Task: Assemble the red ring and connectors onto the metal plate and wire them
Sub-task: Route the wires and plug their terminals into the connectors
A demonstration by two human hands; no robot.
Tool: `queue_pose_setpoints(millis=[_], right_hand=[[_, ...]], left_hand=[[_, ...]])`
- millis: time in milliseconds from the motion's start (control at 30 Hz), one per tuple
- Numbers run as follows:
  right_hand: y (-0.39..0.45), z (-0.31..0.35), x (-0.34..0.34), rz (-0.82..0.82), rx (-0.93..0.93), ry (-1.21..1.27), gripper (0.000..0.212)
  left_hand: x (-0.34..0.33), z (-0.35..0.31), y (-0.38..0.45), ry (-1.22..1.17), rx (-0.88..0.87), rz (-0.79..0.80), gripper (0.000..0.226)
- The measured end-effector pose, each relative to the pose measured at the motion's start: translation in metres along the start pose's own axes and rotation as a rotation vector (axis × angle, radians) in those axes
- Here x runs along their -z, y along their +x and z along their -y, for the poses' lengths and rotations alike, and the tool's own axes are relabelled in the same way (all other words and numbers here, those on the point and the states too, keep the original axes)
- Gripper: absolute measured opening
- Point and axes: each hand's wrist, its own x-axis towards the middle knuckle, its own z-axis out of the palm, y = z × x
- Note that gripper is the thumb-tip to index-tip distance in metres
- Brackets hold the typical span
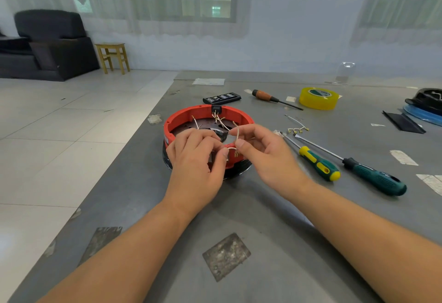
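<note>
The red ring point(189, 118) stands on the grey table, seated over a dark metal plate point(191, 128) that shows inside it. A black connector point(216, 109) sits on the ring's far rim, with pale wires running down from it. My left hand point(196, 159) rests against the ring's near rim and pinches one end of a thin white wire point(231, 148). My right hand point(260, 149) pinches the same wire higher up between thumb and forefinger. The wire's brass terminal hangs by the rim. The near rim is mostly hidden by my hands.
Two screwdrivers lie right of the ring: one yellow-green point(318, 164), one dark teal point(375, 178). Spare wires with terminals point(297, 129) lie behind them. Farther back are a bit case point(221, 98), an orange-handled screwdriver point(270, 98), a yellow tape roll point(319, 98) and black and blue parts point(423, 109).
</note>
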Motion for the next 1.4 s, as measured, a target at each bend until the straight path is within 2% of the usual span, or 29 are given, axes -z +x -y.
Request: queue_pose_setpoints(millis=[167,333,500,867,1400], right_hand=[[-0.01,-0.014,0.0,0.006,0.078,-0.143,0.016],[-0.009,-0.016,-0.004,-0.014,0.056,-0.063,0.011],[-0.012,-0.017,-0.005,0.005,0.052,-0.061,0.004],[-0.012,-0.013,-0.003,-0.056,0.049,-0.054,0.006],[-0.014,-0.01,-0.006,-0.034,0.037,0.001,0.01]], left_hand=[[0.003,-0.004,0.002,-0.061,0.032,-0.032,0.023],[0.007,-0.006,0.003,-0.12,0.057,0.001,0.022],[0.01,-0.005,0.005,-0.143,0.056,0.0,0.007],[0.014,-0.009,0.005,-0.184,0.083,0.051,0.007],[0.01,-0.009,0.005,-0.209,0.106,0.006,0.008]])
